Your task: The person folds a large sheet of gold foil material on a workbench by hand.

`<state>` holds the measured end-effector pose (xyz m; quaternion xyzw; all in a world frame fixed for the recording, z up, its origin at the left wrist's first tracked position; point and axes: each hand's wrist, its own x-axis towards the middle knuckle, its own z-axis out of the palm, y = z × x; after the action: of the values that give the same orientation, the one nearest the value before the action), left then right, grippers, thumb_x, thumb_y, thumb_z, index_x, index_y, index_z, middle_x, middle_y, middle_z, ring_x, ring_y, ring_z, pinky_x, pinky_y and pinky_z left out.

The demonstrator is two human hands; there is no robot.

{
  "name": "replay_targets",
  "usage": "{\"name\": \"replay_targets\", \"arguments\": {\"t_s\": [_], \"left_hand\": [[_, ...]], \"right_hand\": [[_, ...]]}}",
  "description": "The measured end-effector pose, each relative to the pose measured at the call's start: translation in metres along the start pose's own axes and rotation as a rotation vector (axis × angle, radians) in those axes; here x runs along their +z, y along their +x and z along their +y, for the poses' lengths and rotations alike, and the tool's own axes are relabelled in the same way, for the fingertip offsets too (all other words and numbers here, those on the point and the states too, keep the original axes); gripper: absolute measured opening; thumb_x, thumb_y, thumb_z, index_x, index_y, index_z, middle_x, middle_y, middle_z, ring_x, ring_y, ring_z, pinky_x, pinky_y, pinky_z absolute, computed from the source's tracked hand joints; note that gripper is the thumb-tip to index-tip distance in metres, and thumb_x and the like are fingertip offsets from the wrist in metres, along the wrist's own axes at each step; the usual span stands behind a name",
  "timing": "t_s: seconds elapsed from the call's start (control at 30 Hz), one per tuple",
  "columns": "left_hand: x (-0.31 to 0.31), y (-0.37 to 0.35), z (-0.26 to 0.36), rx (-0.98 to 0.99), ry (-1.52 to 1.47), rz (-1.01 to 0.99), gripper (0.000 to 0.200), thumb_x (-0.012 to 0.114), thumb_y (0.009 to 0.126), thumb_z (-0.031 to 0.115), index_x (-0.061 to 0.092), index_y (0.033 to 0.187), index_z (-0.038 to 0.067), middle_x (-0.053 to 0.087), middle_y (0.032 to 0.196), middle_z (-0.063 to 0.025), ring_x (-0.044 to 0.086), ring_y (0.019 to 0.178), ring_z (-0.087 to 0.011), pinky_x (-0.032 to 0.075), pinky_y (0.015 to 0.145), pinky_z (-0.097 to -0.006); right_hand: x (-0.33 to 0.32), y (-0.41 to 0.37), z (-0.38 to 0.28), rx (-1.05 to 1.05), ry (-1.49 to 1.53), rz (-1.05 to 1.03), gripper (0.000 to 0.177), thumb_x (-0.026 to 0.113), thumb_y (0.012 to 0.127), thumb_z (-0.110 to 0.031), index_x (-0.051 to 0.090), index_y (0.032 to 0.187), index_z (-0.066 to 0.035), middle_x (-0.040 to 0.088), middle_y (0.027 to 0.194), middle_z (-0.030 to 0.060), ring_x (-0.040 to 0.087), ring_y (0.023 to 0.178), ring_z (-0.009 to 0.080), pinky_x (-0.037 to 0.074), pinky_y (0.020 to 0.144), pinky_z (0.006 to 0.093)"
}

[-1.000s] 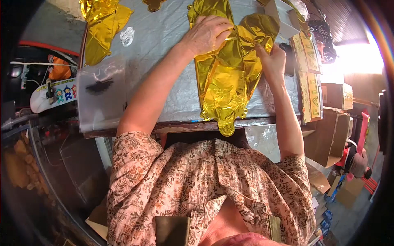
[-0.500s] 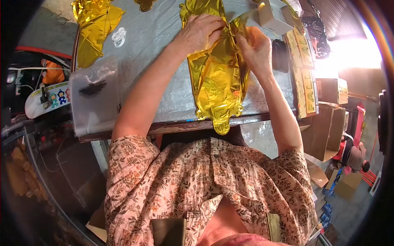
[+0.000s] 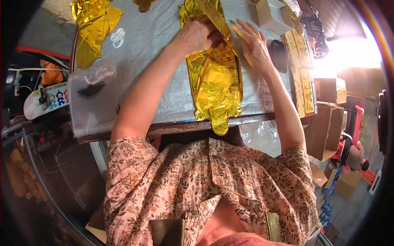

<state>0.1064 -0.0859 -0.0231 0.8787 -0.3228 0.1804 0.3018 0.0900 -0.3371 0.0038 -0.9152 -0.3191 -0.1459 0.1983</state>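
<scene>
A long gold foil sheet (image 3: 217, 86) with folded sides lies over the table, its rounded tab hanging past the near edge. My left hand (image 3: 198, 36) rests on the foil's upper part, fingers curled at a fold and partly under it; whether they pinch it is hidden. To the right of the foil, my right hand (image 3: 255, 46) is raised with its fingers stretched and apart, holding nothing. Another crumpled gold foil piece (image 3: 92, 30) lies at the table's upper left.
The table (image 3: 143, 78) bears a clear plastic bag (image 3: 95, 96), a white ring-like bundle (image 3: 117, 37), a white box (image 3: 273, 17), a dark object (image 3: 279, 56) and a patterned box (image 3: 303, 74). Cardboard boxes (image 3: 326, 131) stand to the right. A person (image 3: 351, 153) is farther right.
My right hand has let go of the foil's right edge and opened beside it. The foil's right side now lies folded inward and narrower. My left hand stays nearly in place.
</scene>
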Motion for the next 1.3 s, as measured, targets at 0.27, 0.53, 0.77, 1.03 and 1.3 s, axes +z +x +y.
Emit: {"name": "replay_targets", "arguments": {"t_s": [0.27,0.53,0.77,1.03,1.3], "left_hand": [[0.002,-0.001,-0.001,-0.021,0.069,-0.014,0.038,0.074,0.088,0.033,0.073,0.122,0.015,0.068,0.128,-0.0115,0.062,0.124,-0.0314,0.045,0.105,-0.0496],[-0.004,0.002,0.005,-0.045,-0.001,0.019,0.04,0.066,0.092,0.019,0.063,0.13,0.008,0.07,0.119,-0.0143,0.063,0.117,-0.0335,0.043,0.102,-0.0474],[-0.021,0.015,-0.001,-0.486,-0.011,-0.104,0.036,0.059,0.095,0.011,0.06,0.13,0.003,0.074,0.101,-0.0177,0.072,0.092,-0.0349,0.055,0.081,-0.0447],[-0.107,0.016,0.013,-0.139,-0.032,0.283,0.028,0.049,0.099,0.002,0.066,0.12,0.004,0.068,0.112,-0.0164,0.063,0.107,-0.0374,0.05,0.094,-0.0459],[-0.093,-0.042,0.02,-0.366,-0.025,0.12,0.029,0.055,0.103,0.012,0.061,0.128,-0.002,0.074,0.105,-0.0155,0.069,0.087,-0.019,0.055,0.08,-0.0324]], "right_hand": [[0.019,0.0,0.007,0.014,-0.09,-0.049,0.067,0.057,0.088,-0.001,0.055,0.149,-0.03,0.038,0.164,0.0042,0.032,0.152,0.0377,0.019,0.122,0.0598],[0.019,0.001,-0.002,0.018,-0.198,-0.064,0.065,0.06,0.087,0.0,0.059,0.146,-0.026,0.039,0.164,0.0057,0.031,0.153,0.035,0.017,0.122,0.063],[0.006,0.007,-0.012,0.002,-0.294,-0.134,0.053,0.063,0.091,0.0,0.063,0.141,-0.017,0.041,0.164,0.0041,0.025,0.157,0.032,0.01,0.125,0.062],[0.008,0.016,-0.02,-0.057,-0.378,-0.158,0.047,0.06,0.095,-0.008,0.062,0.141,-0.012,0.049,0.158,-0.0025,0.027,0.156,0.0262,0.01,0.125,0.0637],[0.012,0.017,-0.013,-0.075,-0.41,-0.151,0.049,0.053,0.097,-0.007,0.059,0.144,-0.014,0.052,0.155,-0.0022,0.031,0.155,0.0259,0.013,0.124,0.0652]]}}
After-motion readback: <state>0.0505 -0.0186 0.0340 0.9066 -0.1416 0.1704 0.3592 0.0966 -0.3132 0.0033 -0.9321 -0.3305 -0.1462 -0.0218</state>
